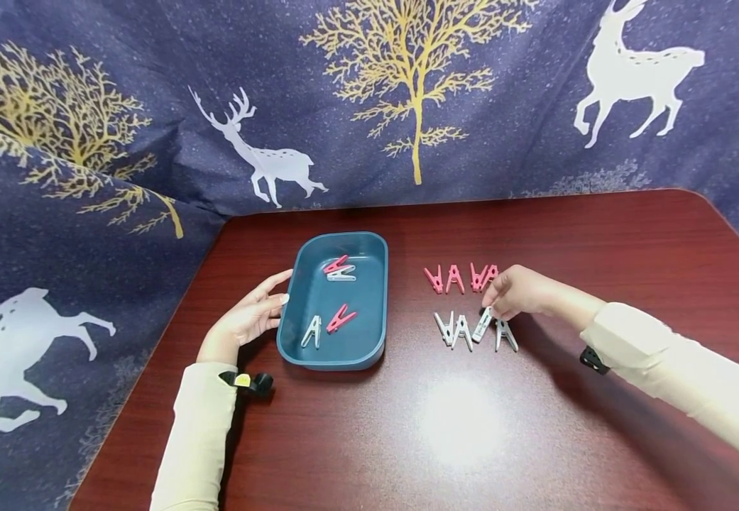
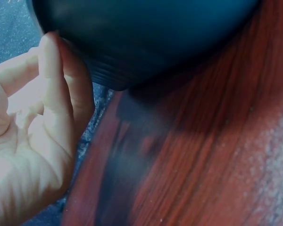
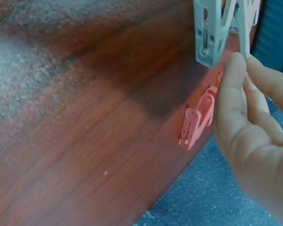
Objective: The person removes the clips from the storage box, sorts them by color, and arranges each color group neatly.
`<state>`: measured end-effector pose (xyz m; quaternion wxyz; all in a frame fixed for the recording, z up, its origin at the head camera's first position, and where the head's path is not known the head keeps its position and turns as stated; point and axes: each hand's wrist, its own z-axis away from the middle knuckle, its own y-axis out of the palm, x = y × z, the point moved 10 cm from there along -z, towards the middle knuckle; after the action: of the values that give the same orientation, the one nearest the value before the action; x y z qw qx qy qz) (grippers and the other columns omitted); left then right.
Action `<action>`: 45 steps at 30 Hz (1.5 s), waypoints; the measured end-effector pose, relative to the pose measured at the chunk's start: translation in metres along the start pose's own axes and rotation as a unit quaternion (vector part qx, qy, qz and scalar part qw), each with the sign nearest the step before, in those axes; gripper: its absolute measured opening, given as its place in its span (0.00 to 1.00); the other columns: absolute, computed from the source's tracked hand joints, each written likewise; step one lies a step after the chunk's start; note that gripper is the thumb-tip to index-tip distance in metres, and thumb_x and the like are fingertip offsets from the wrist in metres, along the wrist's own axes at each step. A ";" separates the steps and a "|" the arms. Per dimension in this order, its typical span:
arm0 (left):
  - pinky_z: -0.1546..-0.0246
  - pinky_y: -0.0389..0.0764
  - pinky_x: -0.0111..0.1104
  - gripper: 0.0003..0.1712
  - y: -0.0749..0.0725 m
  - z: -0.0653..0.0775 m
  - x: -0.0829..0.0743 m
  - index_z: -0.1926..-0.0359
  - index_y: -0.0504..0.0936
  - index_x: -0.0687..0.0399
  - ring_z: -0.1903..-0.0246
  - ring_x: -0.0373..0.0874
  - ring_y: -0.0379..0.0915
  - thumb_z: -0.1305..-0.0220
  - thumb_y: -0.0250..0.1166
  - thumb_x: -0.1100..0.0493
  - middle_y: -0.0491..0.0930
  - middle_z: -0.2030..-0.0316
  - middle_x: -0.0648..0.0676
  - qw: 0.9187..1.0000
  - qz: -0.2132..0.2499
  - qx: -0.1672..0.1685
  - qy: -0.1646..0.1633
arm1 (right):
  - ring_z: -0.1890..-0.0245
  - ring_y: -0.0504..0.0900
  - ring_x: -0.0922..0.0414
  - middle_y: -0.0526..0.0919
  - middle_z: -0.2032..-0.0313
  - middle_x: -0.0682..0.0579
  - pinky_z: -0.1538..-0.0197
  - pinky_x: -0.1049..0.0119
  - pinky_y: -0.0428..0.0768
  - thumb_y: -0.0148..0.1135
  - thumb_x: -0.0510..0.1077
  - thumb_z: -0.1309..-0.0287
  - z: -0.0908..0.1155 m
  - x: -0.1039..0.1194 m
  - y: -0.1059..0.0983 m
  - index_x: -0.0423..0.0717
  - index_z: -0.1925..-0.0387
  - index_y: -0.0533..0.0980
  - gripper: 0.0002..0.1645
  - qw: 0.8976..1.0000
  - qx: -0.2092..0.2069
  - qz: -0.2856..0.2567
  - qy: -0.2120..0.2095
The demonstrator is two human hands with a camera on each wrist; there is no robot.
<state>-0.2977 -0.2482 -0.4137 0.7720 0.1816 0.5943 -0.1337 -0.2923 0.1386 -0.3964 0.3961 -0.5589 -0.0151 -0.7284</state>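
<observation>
At the table's left, nine o'clock of the tray:
Left hand [image 1: 248,319]: straight, relaxed fingers rest against the teal tray [image 1: 369,245] wall.
Tray: smooth plastic, rounded corners; holds two pink and two white pegs [image 1: 311,331].
Done so far: four pegs appear sorted in.
Left to do: four pink pegs [image 1: 453,278] at the hand's twelve o'clock, four white below, on glossy wood-grain table [image 1: 458,440].
Right hand [image 1: 517,292]: fingertips pinch a white peg [image 1: 483,323] in that row.

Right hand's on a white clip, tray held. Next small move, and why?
Probably lift the white clip clear of its row and carry it left to the blue tray. The right hand already pinches it, the left hand steadies the tray's side, and two white and two pink clips already lie inside.
</observation>
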 end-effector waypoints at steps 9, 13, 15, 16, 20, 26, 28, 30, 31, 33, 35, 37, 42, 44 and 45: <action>0.60 0.82 0.32 0.33 0.012 0.006 -0.010 0.26 0.46 0.50 0.60 0.40 0.81 0.28 0.45 0.68 0.81 0.58 0.48 1.000 0.008 0.004 -0.006 | 0.73 0.79 0.61 0.83 0.74 0.48 0.63 0.61 0.82 0.59 0.26 0.57 0.001 0.011 0.000 0.26 0.68 0.77 0.09 0.994 -0.006 0.088 -0.068; 0.59 0.82 0.32 0.34 0.014 0.006 -0.010 0.26 0.46 0.50 0.60 0.40 0.81 0.28 0.46 0.68 0.81 0.57 0.48 1.000 0.004 0.002 -0.010 | 0.73 0.79 0.62 0.84 0.74 0.47 0.65 0.66 0.81 0.60 0.26 0.56 0.001 0.012 -0.001 0.29 0.70 0.79 0.07 0.989 -0.016 0.124 -0.074; 0.59 0.82 0.32 0.34 0.014 0.007 -0.011 0.26 0.45 0.50 0.60 0.40 0.81 0.28 0.46 0.67 0.81 0.57 0.48 1.000 0.001 0.000 -0.012 | 0.72 0.79 0.62 0.85 0.73 0.47 0.65 0.67 0.80 0.61 0.27 0.56 0.000 0.012 -0.002 0.31 0.70 0.79 0.07 0.987 -0.021 0.138 -0.074; 0.59 0.82 0.32 0.34 0.014 0.007 -0.011 0.26 0.45 0.50 0.60 0.40 0.81 0.27 0.46 0.67 0.81 0.57 0.47 1.000 0.000 0.000 -0.013 | 0.71 0.80 0.62 0.85 0.73 0.47 0.65 0.68 0.80 0.62 0.27 0.55 0.000 0.012 -0.003 0.32 0.70 0.80 0.07 0.987 -0.023 0.143 -0.075; 0.59 0.82 0.32 0.34 0.015 0.007 -0.011 0.26 0.44 0.51 0.60 0.40 0.81 0.27 0.45 0.68 0.81 0.57 0.48 1.000 0.000 0.004 -0.011 | 0.69 0.82 0.60 0.85 0.71 0.44 0.62 0.67 0.80 0.64 0.28 0.54 0.000 0.012 -0.006 0.33 0.70 0.80 0.06 0.985 -0.028 0.151 -0.085; 0.59 0.82 0.32 0.33 0.010 0.003 -0.008 0.26 0.45 0.50 0.60 0.40 0.81 0.27 0.43 0.69 0.81 0.56 0.48 1.000 -0.001 0.006 -0.005 | 0.68 0.82 0.60 0.86 0.70 0.44 0.61 0.67 0.80 0.65 0.31 0.52 0.000 0.023 -0.012 0.33 0.69 0.80 0.06 0.984 -0.043 0.146 -0.096; 0.59 0.82 0.33 0.33 0.005 0.002 -0.005 0.26 0.47 0.48 0.59 0.41 0.81 0.27 0.44 0.68 0.80 0.55 0.49 1.000 -0.004 0.003 -0.004 | 0.68 0.81 0.61 0.86 0.70 0.45 0.61 0.67 0.79 0.66 0.32 0.51 0.000 0.030 -0.014 0.34 0.68 0.80 0.06 0.983 -0.052 0.148 -0.099; 0.58 0.82 0.33 0.32 0.003 0.001 -0.004 0.26 0.47 0.48 0.59 0.41 0.81 0.27 0.44 0.68 0.80 0.55 0.49 1.000 -0.005 0.001 -0.003 | 0.68 0.80 0.62 0.86 0.70 0.46 0.61 0.66 0.78 0.67 0.34 0.51 0.000 0.038 -0.016 0.34 0.68 0.80 0.07 0.981 -0.063 0.153 -0.104; 0.58 0.82 0.33 0.32 0.002 0.001 -0.003 0.27 0.48 0.48 0.59 0.41 0.81 0.27 0.44 0.68 0.80 0.55 0.49 1.000 -0.004 0.001 -0.002 | 0.68 0.80 0.62 0.86 0.70 0.47 0.61 0.66 0.77 0.67 0.35 0.50 0.000 0.042 -0.016 0.35 0.68 0.80 0.07 0.979 -0.069 0.157 -0.106; 0.59 0.82 0.33 0.32 0.001 0.001 -0.002 0.27 0.48 0.47 0.59 0.41 0.81 0.27 0.45 0.67 0.80 0.55 0.49 1.000 -0.007 0.000 -0.001 | 0.69 0.79 0.63 0.86 0.70 0.48 0.61 0.66 0.76 0.67 0.37 0.49 0.000 0.050 -0.017 0.37 0.68 0.80 0.07 0.979 -0.079 0.156 -0.107; 0.59 0.82 0.32 0.32 0.002 0.001 -0.002 0.27 0.48 0.47 0.59 0.40 0.81 0.27 0.45 0.67 0.80 0.56 0.49 1.000 -0.006 0.002 -0.001 | 0.72 0.77 0.64 0.86 0.70 0.48 0.65 0.67 0.75 0.66 0.37 0.49 -0.001 0.056 -0.018 0.38 0.68 0.81 0.06 0.979 -0.087 0.151 -0.106; 0.59 0.82 0.32 0.32 0.000 0.000 0.000 0.27 0.48 0.47 0.59 0.40 0.81 0.27 0.45 0.67 0.80 0.55 0.49 1.000 -0.009 0.003 0.001 | 0.76 0.75 0.64 0.87 0.69 0.48 0.72 0.68 0.74 0.66 0.37 0.49 -0.002 0.063 -0.016 0.38 0.68 0.81 0.06 0.981 -0.090 0.140 -0.105; 0.59 0.82 0.32 0.32 0.003 0.001 -0.003 0.26 0.48 0.47 0.58 0.41 0.81 0.27 0.44 0.68 0.80 0.54 0.49 1.000 -0.003 0.001 -0.001 | 0.84 0.71 0.64 0.86 0.69 0.46 0.81 0.70 0.70 0.65 0.37 0.48 -0.005 0.085 -0.009 0.37 0.66 0.80 0.07 0.982 -0.084 0.121 -0.121; 0.59 0.82 0.32 0.32 0.005 0.003 -0.005 0.26 0.47 0.49 0.58 0.41 0.81 0.27 0.43 0.69 0.80 0.54 0.49 1.000 0.000 0.001 -0.003 | 0.83 0.72 0.66 0.86 0.69 0.45 0.80 0.71 0.70 0.65 0.36 0.48 -0.007 0.094 -0.005 0.37 0.66 0.80 0.07 0.980 -0.084 0.124 -0.133; 0.59 0.82 0.32 0.33 0.007 0.003 -0.006 0.26 0.46 0.49 0.58 0.41 0.81 0.27 0.43 0.69 0.80 0.54 0.49 1.000 0.002 0.002 -0.004 | 0.84 0.73 0.65 0.86 0.69 0.45 0.80 0.71 0.71 0.65 0.36 0.47 -0.009 0.098 -0.003 0.37 0.66 0.80 0.06 0.980 -0.081 0.121 -0.136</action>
<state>-0.2936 -0.2437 -0.4060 0.7745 0.1834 0.5904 -0.1338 -0.3073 0.0817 -0.3170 0.4292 -0.6804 0.0578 -0.5912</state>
